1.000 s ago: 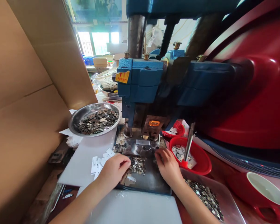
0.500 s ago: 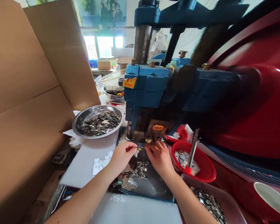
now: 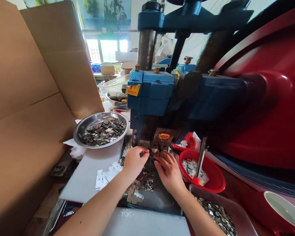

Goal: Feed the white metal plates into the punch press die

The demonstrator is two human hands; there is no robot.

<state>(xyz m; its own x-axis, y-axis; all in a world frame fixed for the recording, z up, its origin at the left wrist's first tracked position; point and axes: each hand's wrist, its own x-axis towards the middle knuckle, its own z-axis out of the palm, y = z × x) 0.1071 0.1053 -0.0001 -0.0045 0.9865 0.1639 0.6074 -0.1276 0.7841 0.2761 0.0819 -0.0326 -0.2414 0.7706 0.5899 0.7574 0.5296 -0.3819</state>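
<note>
My left hand (image 3: pixel 135 163) is at the die of a blue press (image 3: pixel 152 98), thumb and fingertips pinched together. Whatever sits between them is too small to make out. Close by on the right, my right hand (image 3: pixel 170 170) has its fingers stretched towards the same die, thumb apart, with nothing visible in its grasp. A small pale piece (image 3: pixel 154 150) shows at the die between the hands. Below them on the dark press bed (image 3: pixel 162 196) lie small shiny metal bits (image 3: pixel 148 183) and flat metal plates (image 3: pixel 132 194).
A steel bowl (image 3: pixel 76 140) of flat dark metal pieces stands left, with white flat pieces (image 3: pixel 104 178) on the board before it. To the right are a red basket (image 3: pixel 217 180) of plates, a clear bin (image 3: pixel 245 216) of small parts and a big red wheel (image 3: pixel 265 131).
My left hand has moved forward and right, closer to the die. My right hand's fingers have spread slightly. The plate seen between the hands earlier is now mostly hidden.
</note>
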